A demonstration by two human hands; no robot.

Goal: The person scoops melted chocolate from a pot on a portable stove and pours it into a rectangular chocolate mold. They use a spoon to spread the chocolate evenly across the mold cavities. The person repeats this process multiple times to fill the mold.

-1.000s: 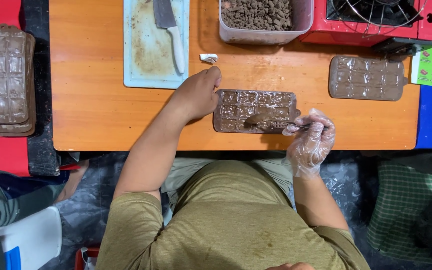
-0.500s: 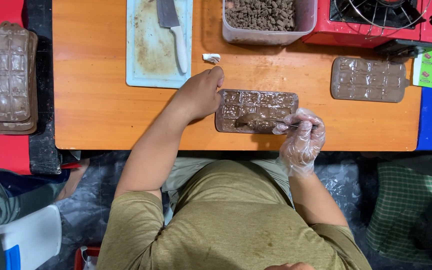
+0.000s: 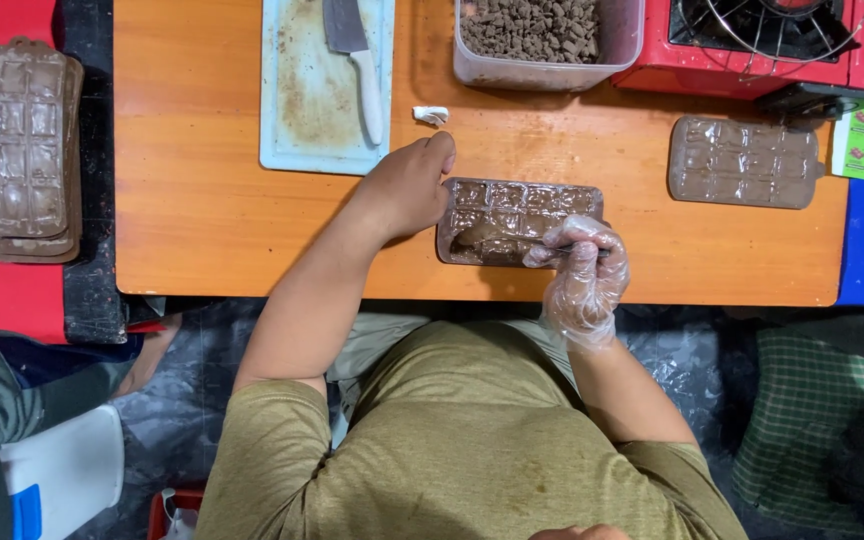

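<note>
Two hands on one brown rectangular chocolate mould, mid-tabletop.
Left hand presses flat, steadying its end; gloved right hand, grip closed on a thin tool, has edged inward since a second ago.

Both hands reach forward (right one gloved, fingers curled).

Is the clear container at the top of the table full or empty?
Nearly full: the clear container holds brown chunks almost up to its rim, with no lid on it.
</note>
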